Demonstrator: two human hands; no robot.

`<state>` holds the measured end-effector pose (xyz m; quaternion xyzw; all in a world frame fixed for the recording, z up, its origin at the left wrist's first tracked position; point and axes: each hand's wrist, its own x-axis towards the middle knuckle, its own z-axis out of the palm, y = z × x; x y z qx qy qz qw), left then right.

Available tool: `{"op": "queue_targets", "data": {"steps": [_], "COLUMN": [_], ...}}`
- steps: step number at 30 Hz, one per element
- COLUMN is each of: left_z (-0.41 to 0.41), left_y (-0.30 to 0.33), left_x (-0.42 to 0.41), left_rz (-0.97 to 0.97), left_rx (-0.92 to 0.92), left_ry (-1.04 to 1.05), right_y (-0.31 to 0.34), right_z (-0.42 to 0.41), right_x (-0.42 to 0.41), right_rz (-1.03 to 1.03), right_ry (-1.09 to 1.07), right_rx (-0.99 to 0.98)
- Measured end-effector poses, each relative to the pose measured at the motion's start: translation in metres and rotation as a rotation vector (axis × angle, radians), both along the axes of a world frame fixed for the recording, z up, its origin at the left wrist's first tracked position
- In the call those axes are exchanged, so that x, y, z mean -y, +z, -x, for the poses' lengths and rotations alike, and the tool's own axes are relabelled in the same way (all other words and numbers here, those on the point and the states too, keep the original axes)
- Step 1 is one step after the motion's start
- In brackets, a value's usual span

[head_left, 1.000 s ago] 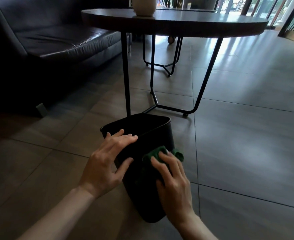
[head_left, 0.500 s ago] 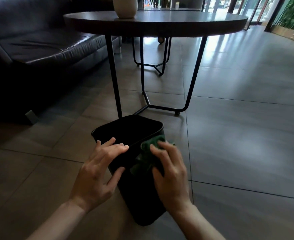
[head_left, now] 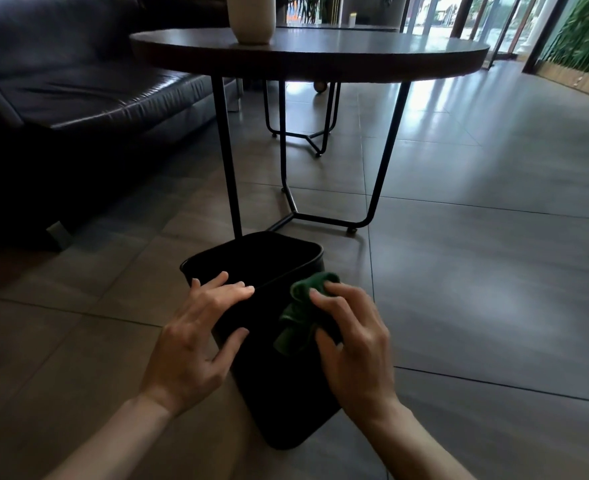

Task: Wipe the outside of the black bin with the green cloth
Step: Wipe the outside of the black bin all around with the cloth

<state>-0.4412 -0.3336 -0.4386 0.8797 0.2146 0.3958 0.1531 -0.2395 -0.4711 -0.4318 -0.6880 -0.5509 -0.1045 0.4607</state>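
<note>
Bin (head_left: 286, 410) — black, matte, rectangular (open-topped) — green cloth (head_left: 297, 315) bunched against it.

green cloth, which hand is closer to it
Right. The right hand holds the green cloth against the side of the black bin; the left hand rests on the bin's rim, left of the cloth, apart from it.

A pale vase (head_left: 251, 19) is being carried near the left edge of a round dark surface (head_left: 306, 69), which is being held up by thin black legs. A dark leather sofa (head_left: 88, 95) is being shown at the left, a second black frame (head_left: 306, 133) beyond. Daylight is being reflected by the grey tiled floor (head_left: 493, 271).
</note>
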Motion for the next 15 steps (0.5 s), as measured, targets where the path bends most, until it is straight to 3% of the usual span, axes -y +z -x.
{"op": "queue_targets", "data": {"steps": [5, 11, 13, 15], "left_z": [0.001, 0.004, 0.002, -0.001], "left_y": [0.002, 0.003, 0.003, 0.002], "left_x": [-0.002, -0.01, -0.009, -0.008], "left_rz": [0.014, 0.059, 0.066, 0.066], "left_rx": [0.028, 0.037, 0.035, 0.037], "left_ry": [0.032, 0.075, 0.052, 0.027], "right_y": [-0.023, -0.09, -0.096, -0.087], "right_z": [0.032, 0.023, 0.008, -0.013], "right_x": [-0.002, 0.048, 0.058, 0.059], "right_rz": [0.109, 0.47, 0.505, 0.428], "right_ry": [0.075, 0.165, 0.098, -0.048], "right_rx": [0.208, 0.22, 0.11, -0.133]}}
